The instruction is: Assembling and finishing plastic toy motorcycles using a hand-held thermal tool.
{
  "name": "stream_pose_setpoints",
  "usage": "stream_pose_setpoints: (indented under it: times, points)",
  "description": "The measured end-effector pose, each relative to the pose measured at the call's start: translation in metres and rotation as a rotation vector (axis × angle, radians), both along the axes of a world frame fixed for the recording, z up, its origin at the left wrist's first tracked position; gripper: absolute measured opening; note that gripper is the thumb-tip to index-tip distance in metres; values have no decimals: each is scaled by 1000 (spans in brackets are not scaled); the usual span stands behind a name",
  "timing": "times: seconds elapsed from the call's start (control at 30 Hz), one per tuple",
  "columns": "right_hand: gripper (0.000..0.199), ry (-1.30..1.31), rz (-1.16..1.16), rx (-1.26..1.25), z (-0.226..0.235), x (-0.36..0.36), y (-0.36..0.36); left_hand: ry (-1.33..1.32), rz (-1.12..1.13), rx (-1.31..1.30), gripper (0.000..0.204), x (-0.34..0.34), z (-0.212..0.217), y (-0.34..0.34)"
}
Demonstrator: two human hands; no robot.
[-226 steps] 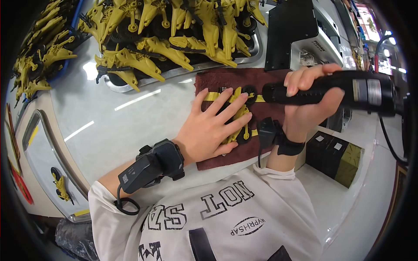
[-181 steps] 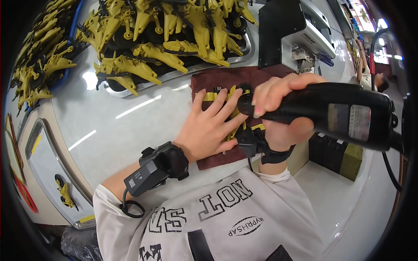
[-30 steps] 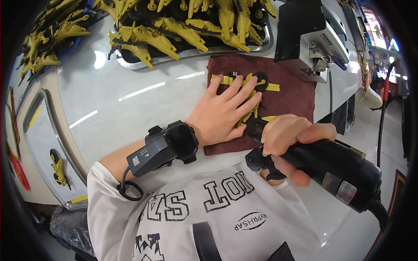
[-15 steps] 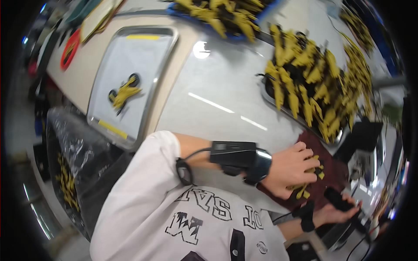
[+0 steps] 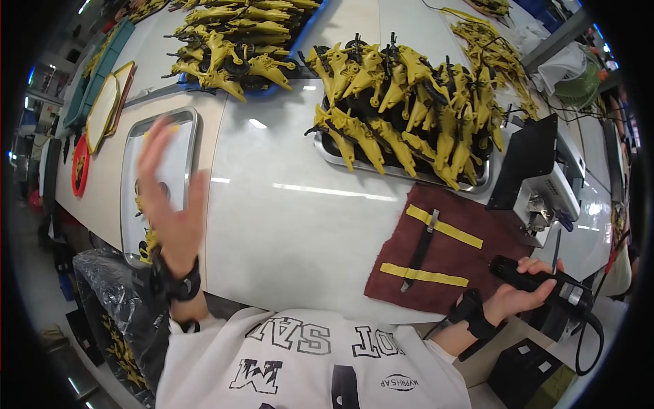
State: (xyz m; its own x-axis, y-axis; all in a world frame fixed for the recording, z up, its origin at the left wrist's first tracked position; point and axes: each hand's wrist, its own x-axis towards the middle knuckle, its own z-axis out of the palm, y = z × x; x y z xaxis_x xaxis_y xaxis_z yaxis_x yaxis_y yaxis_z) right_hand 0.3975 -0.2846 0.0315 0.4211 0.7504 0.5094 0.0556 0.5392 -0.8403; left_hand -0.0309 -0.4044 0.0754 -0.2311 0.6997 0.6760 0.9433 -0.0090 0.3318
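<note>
My left hand (image 5: 177, 221) is open, its fingers spread, over the metal tray (image 5: 184, 146) at the left. Beside its wrist, a small yellow toy motorcycle (image 5: 146, 247) with black wheels lies in the tray; the hand partly hides what else is there. My right hand (image 5: 521, 294) grips a black corded electric screwdriver (image 5: 507, 271) at the right, its tip pointing left over a dark red cloth (image 5: 449, 255). On this cloth lies a slim black tool with silver ends (image 5: 421, 249), resembling a utility knife, between two yellow tape strips (image 5: 436, 275).
A metal tray heaped with yellow toy motorcycles (image 5: 368, 146) stands beyond the cloth. A blue tray (image 5: 291, 61) at the back holds several more. A black-and-silver machine (image 5: 538, 184) stands at the right. The red ring-shaped dish (image 5: 80, 163) sits far left.
My left hand has moved from the cloth to the left tray and opened, no longer holding the yellow piece. The cloth has come uncovered. My right hand still holds the screwdriver.
</note>
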Motion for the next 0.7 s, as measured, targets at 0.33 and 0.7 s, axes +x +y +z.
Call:
stream_pose_setpoints:
  times: [0.33,0.7]
  points:
    - [55,-1,91,49,5,-12,-5,344,-362,-273,69,118,-12,186]
    - [61,-20,174,44,3,-12,1,160,-457,361,31,83,-3,210]
